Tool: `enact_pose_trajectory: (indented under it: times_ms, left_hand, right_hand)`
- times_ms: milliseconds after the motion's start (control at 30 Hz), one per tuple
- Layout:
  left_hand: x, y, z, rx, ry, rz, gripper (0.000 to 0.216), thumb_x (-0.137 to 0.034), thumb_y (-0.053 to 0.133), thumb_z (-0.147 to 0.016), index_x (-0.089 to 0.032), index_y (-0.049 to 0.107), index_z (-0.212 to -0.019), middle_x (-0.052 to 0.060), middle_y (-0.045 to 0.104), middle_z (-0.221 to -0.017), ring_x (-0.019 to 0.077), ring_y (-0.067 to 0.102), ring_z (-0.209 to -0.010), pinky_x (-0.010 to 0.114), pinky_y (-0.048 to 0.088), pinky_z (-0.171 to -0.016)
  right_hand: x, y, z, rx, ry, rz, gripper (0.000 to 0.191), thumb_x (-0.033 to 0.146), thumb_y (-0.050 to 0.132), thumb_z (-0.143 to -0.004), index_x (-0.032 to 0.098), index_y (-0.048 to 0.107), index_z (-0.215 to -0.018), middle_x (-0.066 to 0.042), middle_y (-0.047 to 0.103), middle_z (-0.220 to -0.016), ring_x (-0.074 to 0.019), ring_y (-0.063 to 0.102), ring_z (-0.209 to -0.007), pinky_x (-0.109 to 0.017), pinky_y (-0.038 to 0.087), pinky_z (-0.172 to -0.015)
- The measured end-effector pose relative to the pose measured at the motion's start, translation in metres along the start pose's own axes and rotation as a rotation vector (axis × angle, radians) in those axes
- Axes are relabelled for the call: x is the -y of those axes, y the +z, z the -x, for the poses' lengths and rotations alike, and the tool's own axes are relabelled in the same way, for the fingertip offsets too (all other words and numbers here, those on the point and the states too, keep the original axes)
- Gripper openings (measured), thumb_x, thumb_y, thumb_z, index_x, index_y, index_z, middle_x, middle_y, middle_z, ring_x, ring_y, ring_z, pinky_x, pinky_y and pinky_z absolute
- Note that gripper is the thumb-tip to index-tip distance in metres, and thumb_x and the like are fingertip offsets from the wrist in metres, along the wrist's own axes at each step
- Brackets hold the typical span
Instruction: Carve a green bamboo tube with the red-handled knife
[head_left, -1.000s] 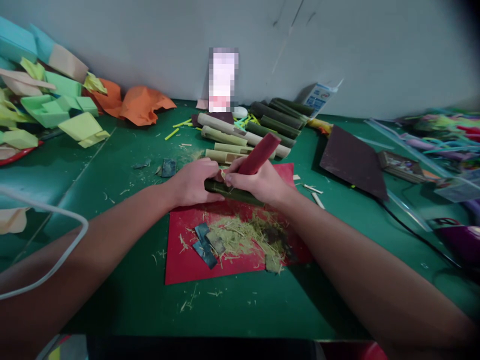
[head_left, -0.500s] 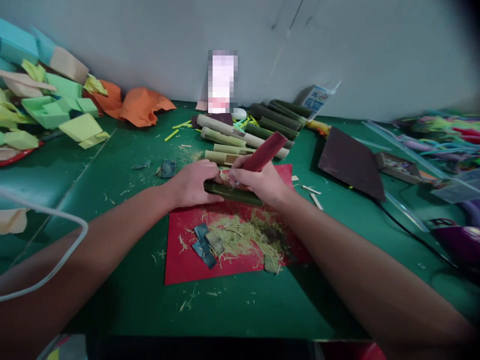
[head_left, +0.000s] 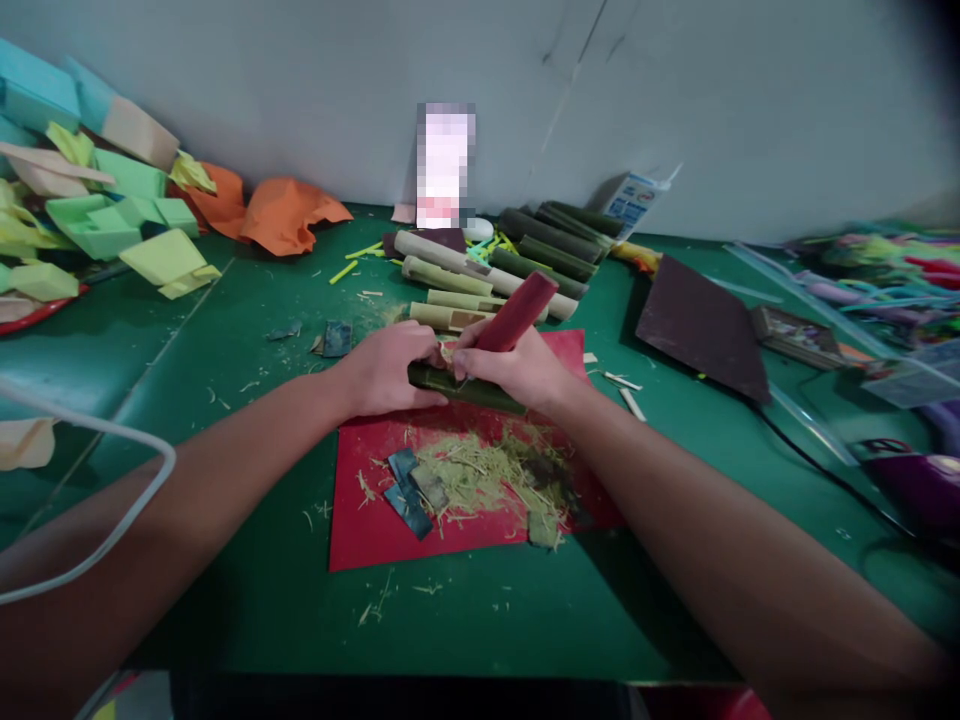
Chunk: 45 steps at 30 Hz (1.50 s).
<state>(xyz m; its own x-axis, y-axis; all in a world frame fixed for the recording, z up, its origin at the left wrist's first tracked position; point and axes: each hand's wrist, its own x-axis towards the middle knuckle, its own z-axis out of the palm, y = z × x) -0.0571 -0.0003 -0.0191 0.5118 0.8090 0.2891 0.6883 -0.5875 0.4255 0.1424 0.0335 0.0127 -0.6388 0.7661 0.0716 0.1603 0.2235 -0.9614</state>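
My left hand (head_left: 391, 368) is closed round the left end of a dark green bamboo tube (head_left: 480, 392), which lies crosswise over the red sheet. In my right hand (head_left: 517, 365) is a carving tool with a thick red handle (head_left: 519, 310), slanting up and to the right. Its working end points down at the tube's upper side, close by my left fingertips; the tip is too small to make out. Below the tube, a heap of pale shavings (head_left: 487, 475) and a few dark flat scraps (head_left: 409, 495) lie on the red sheet (head_left: 360, 540).
Behind my hands lie several bamboo tubes (head_left: 450, 275), some with cut openings. A lit phone (head_left: 445, 170) leans on the wall. Folded coloured paper (head_left: 120, 210) is piled left. A dark brown board (head_left: 701, 325) and a black cable (head_left: 817, 465) are right. A white cable (head_left: 142, 500) crosses my left arm.
The red handle has dipped slightly down and to the left, with my right hand shifting along. My left hand and the bamboo tube stay in place.
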Motion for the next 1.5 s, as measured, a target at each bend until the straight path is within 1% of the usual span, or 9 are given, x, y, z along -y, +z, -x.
enact_pose_trajectory:
  times_ms: [333,533,633,733,767,967,1100,1333,1500]
  left_hand:
    - [0.0009,-0.0002,0.0,-0.019,0.056,0.024,0.027,-0.042,0.075,-0.076,-0.018,0.067,-0.085,0.003,0.06,-0.081,0.0207,0.056,-0.082,0.032,0.041,-0.074]
    - [0.0012,-0.0003,-0.0009,-0.03,0.037,0.015,0.032,-0.042,0.076,-0.074,-0.017,0.056,-0.075,0.002,0.056,-0.078,0.0195,0.052,-0.077,0.031,0.038,-0.068]
    - [0.0003,-0.0015,-0.0003,-0.041,0.031,0.014,0.034,-0.042,0.077,-0.072,-0.018,0.053,-0.073,0.002,0.056,-0.078,0.02,0.052,-0.078,0.031,0.038,-0.068]
    - [-0.0017,-0.0023,0.0012,-0.042,0.034,0.04,0.028,-0.038,0.077,-0.074,-0.018,0.058,-0.076,0.002,0.057,-0.079,0.0206,0.054,-0.08,0.032,0.04,-0.071]
    - [-0.0021,-0.0023,0.0016,-0.037,0.034,0.044,0.026,-0.038,0.076,-0.074,-0.018,0.06,-0.077,0.002,0.057,-0.079,0.0207,0.054,-0.081,0.032,0.041,-0.072]
    - [0.0005,-0.0005,0.0011,-0.028,0.053,0.039,0.028,-0.041,0.076,-0.075,-0.017,0.062,-0.08,0.002,0.058,-0.08,0.0208,0.055,-0.082,0.032,0.041,-0.073]
    - [0.0013,-0.0008,0.0011,-0.011,0.026,0.045,0.029,-0.04,0.078,-0.073,-0.017,0.064,-0.084,0.003,0.061,-0.083,0.0209,0.057,-0.084,0.032,0.042,-0.075]
    - [-0.0025,-0.0027,0.0005,0.011,-0.003,0.017,0.027,-0.039,0.078,-0.073,-0.017,0.068,-0.087,0.003,0.058,-0.081,0.0206,0.055,-0.082,0.031,0.04,-0.072]
    - [-0.0016,-0.0015,0.0,0.004,-0.011,0.008,0.029,-0.039,0.079,-0.072,-0.017,0.063,-0.082,0.002,0.055,-0.08,0.0198,0.052,-0.079,0.031,0.037,-0.07]
  right_hand:
    - [0.0003,0.0002,0.0004,-0.008,-0.009,0.019,0.009,0.025,0.069,-0.066,0.019,0.063,-0.064,0.0,0.065,-0.063,-0.014,0.058,-0.064,-0.028,0.047,-0.063]
    - [0.0,0.0023,0.0024,-0.02,-0.02,-0.01,0.014,0.027,0.075,-0.064,0.018,0.065,-0.067,0.0,0.065,-0.066,-0.0137,0.057,-0.066,-0.027,0.045,-0.062]
    - [0.0004,0.0035,0.0023,-0.107,-0.06,0.028,0.017,0.029,0.076,-0.065,0.019,0.063,-0.068,0.0,0.064,-0.07,-0.0137,0.056,-0.068,-0.027,0.044,-0.061]
    - [0.0012,0.0031,0.0005,-0.256,-0.115,0.102,0.014,0.03,0.069,-0.071,0.019,0.062,-0.067,0.001,0.061,-0.069,-0.0131,0.052,-0.067,-0.028,0.044,-0.062]
    - [0.0015,0.0027,0.0,-0.276,-0.114,0.102,0.015,0.03,0.067,-0.073,0.019,0.061,-0.065,0.001,0.059,-0.066,-0.0124,0.051,-0.065,-0.028,0.043,-0.062]
    - [0.0012,0.0008,0.0005,-0.109,-0.053,-0.033,0.015,0.03,0.067,-0.07,0.019,0.06,-0.063,0.001,0.059,-0.062,-0.0113,0.05,-0.059,-0.027,0.041,-0.057]
    - [-0.0007,0.0,-0.0002,-0.024,-0.047,-0.003,0.019,0.034,0.068,-0.071,0.018,0.061,-0.062,0.001,0.06,-0.061,-0.0106,0.049,-0.058,-0.026,0.041,-0.056]
    - [-0.0015,0.0013,-0.0003,-0.005,-0.025,0.008,0.014,0.029,0.069,-0.069,0.019,0.061,-0.062,0.001,0.063,-0.061,-0.0128,0.055,-0.063,-0.027,0.044,-0.062]
    - [-0.0015,0.0016,0.0011,-0.004,-0.005,-0.006,0.016,0.03,0.073,-0.067,0.018,0.062,-0.064,0.001,0.064,-0.063,-0.0128,0.055,-0.064,-0.027,0.045,-0.062]
